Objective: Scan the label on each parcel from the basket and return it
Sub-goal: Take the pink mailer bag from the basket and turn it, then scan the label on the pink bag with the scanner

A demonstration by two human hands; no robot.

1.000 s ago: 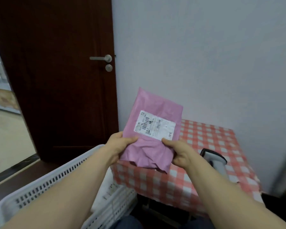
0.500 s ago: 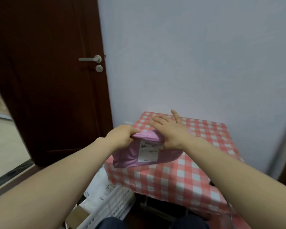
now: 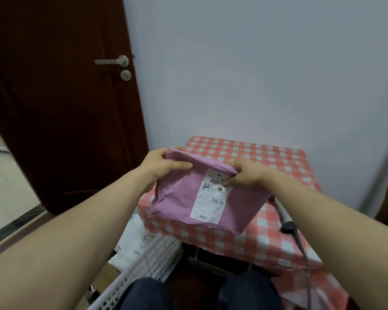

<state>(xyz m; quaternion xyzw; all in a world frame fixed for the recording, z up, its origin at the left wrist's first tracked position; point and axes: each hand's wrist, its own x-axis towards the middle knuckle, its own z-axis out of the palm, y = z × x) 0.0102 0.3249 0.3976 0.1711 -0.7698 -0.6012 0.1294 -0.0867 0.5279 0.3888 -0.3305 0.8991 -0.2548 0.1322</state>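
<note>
A pink plastic parcel (image 3: pixel 184 198) lies on the near left part of the checked table (image 3: pixel 267 157), its white label (image 3: pixel 211 195) facing up. My left hand (image 3: pixel 164 166) grips the parcel's far left corner. My right hand (image 3: pixel 249 175) pinches its far right edge, fingers partly over the top of the label. The scanner (image 3: pixel 286 218) lies on the table just right of the parcel, mostly hidden by my right forearm, its cable running down to the right. The white plastic basket (image 3: pixel 152 262) stands on the floor at the lower left, with white parcels (image 3: pixel 134 238) inside.
A dark wooden door (image 3: pixel 65 104) stands to the left, beside a pale wall (image 3: pixel 255 74). My knees (image 3: pixel 188 294) are at the bottom of the view, close to the table's front edge. Floor shows through the doorway at far left.
The parcel went from being held upright in the air down onto the table. My right hand moved from lying flat on it to pinching its far right edge.
</note>
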